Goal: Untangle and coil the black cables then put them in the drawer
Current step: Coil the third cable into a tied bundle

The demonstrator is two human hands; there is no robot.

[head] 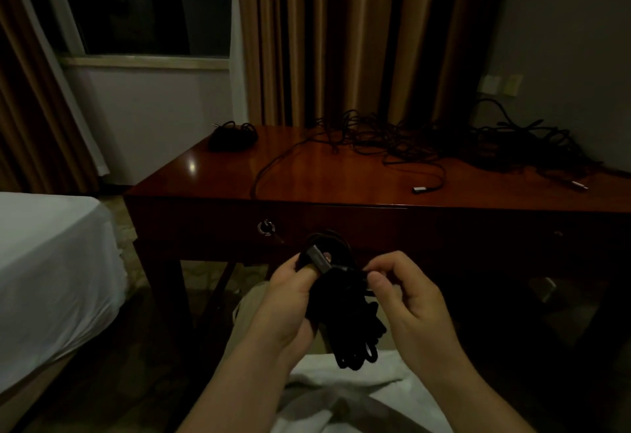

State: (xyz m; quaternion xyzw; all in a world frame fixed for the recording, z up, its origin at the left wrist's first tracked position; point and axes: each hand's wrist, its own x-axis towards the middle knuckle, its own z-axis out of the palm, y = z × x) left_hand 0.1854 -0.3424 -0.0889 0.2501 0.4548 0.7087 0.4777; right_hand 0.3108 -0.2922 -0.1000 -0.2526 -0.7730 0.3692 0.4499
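Observation:
My left hand grips a coiled bundle of black cable in front of the desk, thumb pressed on its grey plug. My right hand pinches a strand of the same cable at the bundle's top. A big tangle of black cables lies on the back right of the wooden desk, one strand running toward the front edge and another ending in a plug. A small coiled black cable sits at the desk's back left corner. The drawer front below is closed, with a key in its lock.
A bed with a white sheet stands to the left. Brown curtains and a dark window are behind the desk. Wall sockets sit at the right. White cloth covers my lap.

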